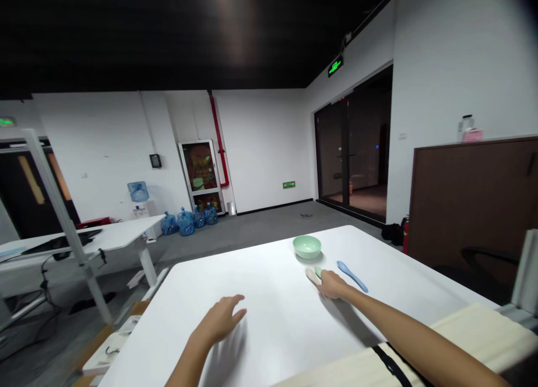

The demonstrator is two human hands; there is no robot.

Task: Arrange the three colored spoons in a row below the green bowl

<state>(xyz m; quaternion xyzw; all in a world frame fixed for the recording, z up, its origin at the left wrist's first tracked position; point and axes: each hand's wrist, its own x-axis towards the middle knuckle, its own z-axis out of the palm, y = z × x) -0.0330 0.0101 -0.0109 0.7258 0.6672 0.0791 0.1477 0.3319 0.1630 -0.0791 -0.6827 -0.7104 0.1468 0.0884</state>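
My right hand (333, 285) reaches over the middle of the white table (269, 297), fingers bent down and closed around a light green spoon (318, 271). Only that spoon's bowl end shows; my hand covers its handle. Right beside it lies a beige spoon (311, 275), its handle partly behind my thumb. To the right of this hand a blue spoon (352, 276) lies slanted on the tabletop. A light green bowl (307, 247) stands upright just beyond the spoons. My left hand (222, 318) hovers over the table's left part, thumb and fingers apart, holding nothing.
Cream cloth (471, 334) with a black strap lies along the near right edge. Left of the table are a box with white items (105, 353) and another desk (126, 233). Blue water bottles (185, 222) stand on the floor behind; a brown cabinet (471, 191) is at right.
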